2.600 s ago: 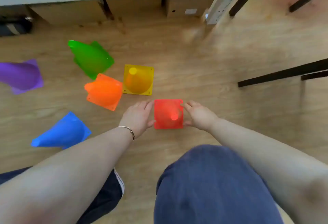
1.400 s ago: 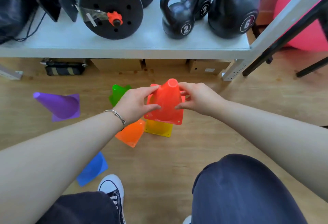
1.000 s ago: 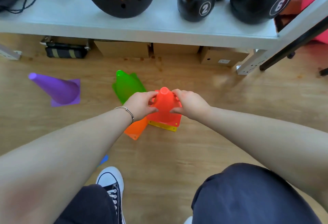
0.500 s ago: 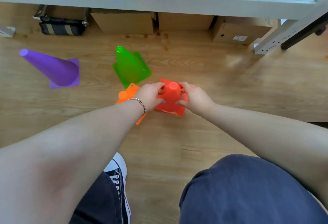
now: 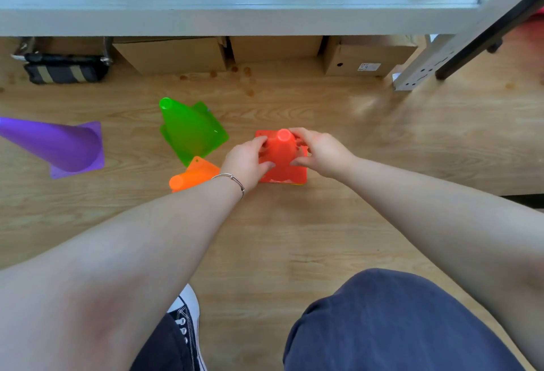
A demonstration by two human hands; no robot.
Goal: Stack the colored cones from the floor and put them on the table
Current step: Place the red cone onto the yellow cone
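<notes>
A red cone (image 5: pixel 282 154) stands upright on the wooden floor, seated over the yellow cone, of which only a thin edge (image 5: pixel 295 184) shows under the red base. My left hand (image 5: pixel 246 161) grips the red cone's left side and my right hand (image 5: pixel 319 151) grips its right side. An orange cone (image 5: pixel 192 176) lies on its side just left of my left wrist. Behind it a green cone (image 5: pixel 190 130) stands tilted. A purple cone (image 5: pixel 56 147) lies on its side at the far left. The blue cone is out of sight.
A grey table (image 5: pixel 235 20) runs along the top, with black weights on it. Cardboard boxes (image 5: pixel 173 52) and a dark bag (image 5: pixel 63 69) sit under it. Its leg (image 5: pixel 418 73) and a black bar are at the upper right. My knees and shoe fill the bottom.
The red cone came up off the floor in both hands, moved over the yellow cone and went down onto it. The yellow cone is now almost fully covered.
</notes>
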